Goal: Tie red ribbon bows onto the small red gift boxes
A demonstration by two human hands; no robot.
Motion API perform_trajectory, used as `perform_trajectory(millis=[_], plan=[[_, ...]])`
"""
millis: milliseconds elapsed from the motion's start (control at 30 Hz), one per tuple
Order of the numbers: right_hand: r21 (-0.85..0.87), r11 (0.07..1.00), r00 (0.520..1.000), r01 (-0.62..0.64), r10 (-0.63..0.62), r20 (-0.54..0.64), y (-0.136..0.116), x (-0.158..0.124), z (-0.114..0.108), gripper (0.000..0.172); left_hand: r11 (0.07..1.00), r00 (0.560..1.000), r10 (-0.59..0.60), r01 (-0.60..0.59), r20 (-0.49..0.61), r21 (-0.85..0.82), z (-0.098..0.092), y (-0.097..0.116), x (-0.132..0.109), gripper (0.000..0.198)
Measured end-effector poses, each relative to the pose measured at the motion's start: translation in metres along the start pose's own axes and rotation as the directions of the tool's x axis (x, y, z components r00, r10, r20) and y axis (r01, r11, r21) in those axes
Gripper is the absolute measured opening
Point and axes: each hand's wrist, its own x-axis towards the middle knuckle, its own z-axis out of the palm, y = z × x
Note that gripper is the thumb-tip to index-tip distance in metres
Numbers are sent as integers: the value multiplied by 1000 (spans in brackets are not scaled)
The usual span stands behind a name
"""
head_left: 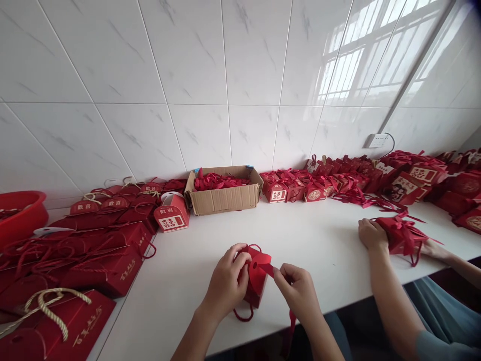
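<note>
A small red gift box point(257, 287) with a cord handle stands on the white table in front of me. My left hand point(230, 277) wraps around its left side, with the fingers on the upper edge. Between thumb and fingers my right hand point(296, 286) pinches a red ribbon point(267, 269). One end of the ribbon reaches a hole in the box's top flap, and its other part hangs below the hand past the table edge. The far side of the box is hidden.
A cardboard carton point(224, 200) of red ribbons stands against the wall. Finished-looking red boxes point(278, 193) line the back right; larger red boxes point(108, 268) and a red basin point(26, 215) fill the left. Beside me, a co-worker's hands hold a ribboned box point(400, 235).
</note>
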Motion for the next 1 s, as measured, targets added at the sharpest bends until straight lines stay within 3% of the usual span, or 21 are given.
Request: perform_trajectory(millis=[133,400,733,833,933,1000], plan=[[-25,1000,999,10,-8,51,4,3,2,42,1000,1000,-8,8,4,-29,-3,0,0,13],[-19,997,994,68,-66,91,7,6,10,38,999,999,39,-38,33,-10,-6,1,0,21],[-17,998,989,64,-61,135,6,1,9,47,999,997,41,-40,-63,15,0,1,2,16],[-102,987,988,127,-117,101,8,1,4,44,998,991,48,-52,-124,-36,-2,-1,4,15],[-221,945,968,241,-251,-21,9,6,-1,27,993,973,88,-102,-212,-57,-7,-2,9,14],[-235,928,952,289,-304,-30,7,13,-1,31,988,961,122,-142,-248,-67,-12,0,12,13]])
